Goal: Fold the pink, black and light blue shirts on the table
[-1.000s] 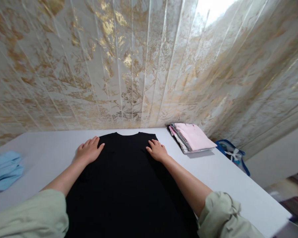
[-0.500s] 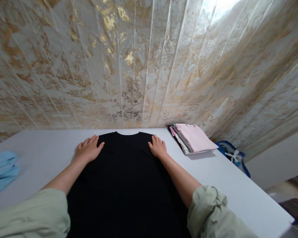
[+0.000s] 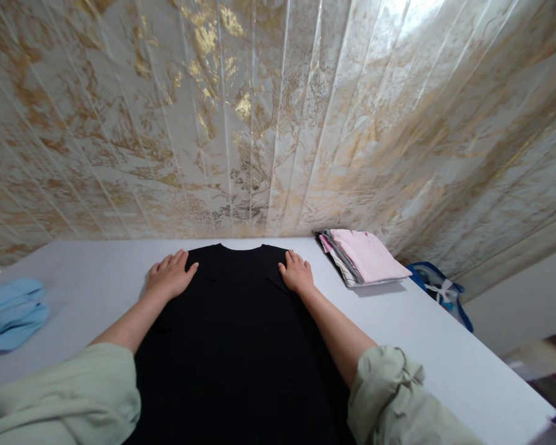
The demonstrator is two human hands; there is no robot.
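A black shirt (image 3: 241, 334) lies spread flat on the white table (image 3: 389, 327), its neckline toward the wall side and its lower part running out of view toward me. My left hand (image 3: 170, 275) rests on its left shoulder, fingers stretched out and thumb apart on the cloth. On the opposite shoulder lies my right hand (image 3: 297, 272), palm down, also with the thumb held away from the fingers. Neither hand grips the fabric. My forearms reach over the shirt's two sides, and part of each side is hidden beneath them.
A stack of folded clothes (image 3: 370, 256), pink on top, sits at the table's back right. Light blue cloth (image 3: 13, 314) lies at the far left. Beyond the right edge is a blue-trimmed bag (image 3: 440, 290). A gold-patterned curtain (image 3: 241, 123) hangs behind the table.
The view has shifted slightly, so most things appear a little farther right. Both hands stay flat on the shirt's shoulders, and the shirt looks the same.
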